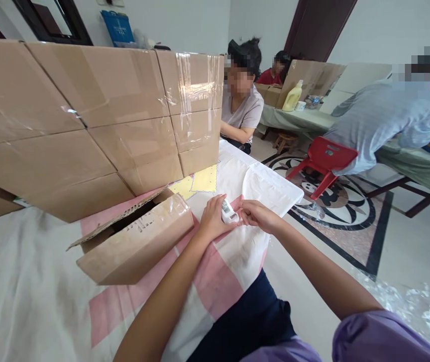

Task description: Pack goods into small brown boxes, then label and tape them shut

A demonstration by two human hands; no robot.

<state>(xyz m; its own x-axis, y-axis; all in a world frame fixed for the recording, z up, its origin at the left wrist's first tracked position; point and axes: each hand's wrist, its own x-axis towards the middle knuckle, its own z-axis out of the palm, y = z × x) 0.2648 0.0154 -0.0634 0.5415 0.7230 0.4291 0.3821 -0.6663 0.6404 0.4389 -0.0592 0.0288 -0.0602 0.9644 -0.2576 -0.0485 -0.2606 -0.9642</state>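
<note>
The white piece (228,211) is over the cloth (218,271), gripped by the left hand (211,217); the right hand's (254,215) fingers curl beside it, contact unclear. A slack left grip could drop it. Its long axis seems to run 11 to 5 o'clock, near end towards 5. The carton (143,241) lies between 8 and 9 o'clock.

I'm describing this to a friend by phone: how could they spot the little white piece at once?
Find the wall of brown boxes at left, then the open carton before it. Just right of that carton, the person's left hand holds the little white piece, with the right hand beside it. Unlike the brown cardboard nearby, it is white and small enough to fit one hand.
</note>
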